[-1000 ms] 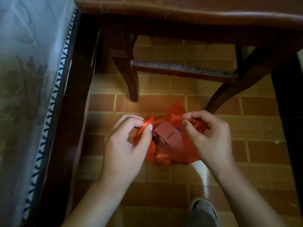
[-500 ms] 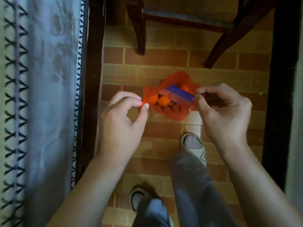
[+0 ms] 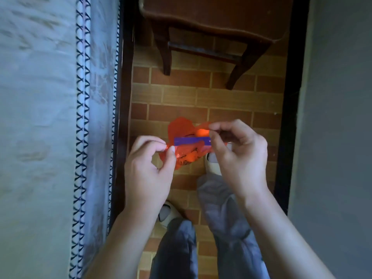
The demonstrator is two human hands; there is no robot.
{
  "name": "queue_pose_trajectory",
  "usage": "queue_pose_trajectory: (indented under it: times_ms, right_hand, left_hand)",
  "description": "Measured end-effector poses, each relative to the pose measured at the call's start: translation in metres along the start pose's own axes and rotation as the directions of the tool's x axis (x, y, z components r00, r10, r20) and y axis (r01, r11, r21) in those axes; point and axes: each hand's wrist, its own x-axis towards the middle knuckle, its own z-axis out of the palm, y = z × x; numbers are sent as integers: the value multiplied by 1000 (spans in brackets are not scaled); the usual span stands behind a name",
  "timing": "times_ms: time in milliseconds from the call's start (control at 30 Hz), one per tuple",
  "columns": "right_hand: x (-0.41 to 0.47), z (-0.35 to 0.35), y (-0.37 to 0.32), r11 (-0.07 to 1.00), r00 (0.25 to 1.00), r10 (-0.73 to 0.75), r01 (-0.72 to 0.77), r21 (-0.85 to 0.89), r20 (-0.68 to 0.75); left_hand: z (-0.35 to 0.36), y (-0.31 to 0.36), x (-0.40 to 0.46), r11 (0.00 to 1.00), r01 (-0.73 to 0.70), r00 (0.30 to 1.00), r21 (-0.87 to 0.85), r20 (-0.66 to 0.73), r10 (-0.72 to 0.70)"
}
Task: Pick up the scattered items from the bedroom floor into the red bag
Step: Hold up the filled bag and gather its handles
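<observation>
Red bag [image 3: 185,156] at frame centre, above floor. Left hand [image 3: 150,170] pinches left edge, right hand [image 3: 237,156] pinches right edge. Purple card [image 3: 191,141] inside; other contents blurred, unclear.

Left hand [image 3: 150,168] and right hand [image 3: 239,156] pinch the red bag [image 3: 185,154], holding perhaps a purple box [image 3: 191,141].

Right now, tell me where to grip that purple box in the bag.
Pinch the purple box along its exposed upper long edge, coming straight down through the mouth of the red bag, which the left hand and right hand hold apart. Its right end is hidden behind the right hand.
</observation>
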Motion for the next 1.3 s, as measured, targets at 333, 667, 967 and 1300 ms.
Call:
queue_pose_trajectory:
  times_ms: [333,667,967,1300]
  right_hand:
    - [-30,-79,-143,993,993,-119,119,18,17]
    - [-66,-173,-315,937,936,-349,348,-38,-43]
    - [-134,-230,-435,899,884,-434,437,-26,-172]
    - [-174,-229,-548,837,829,-542,547,-5,-138]
  left_hand:
    - [-115,110,-29,994,-104,994,-23,-25,103]
    - [-237,238,-45,960,-270,944,-81,-219,247]
    - [-353,328,-66,910,-398,847,-119,-429,314]
    - [-473,346,-95,919,-375,784,-120,-570,245]
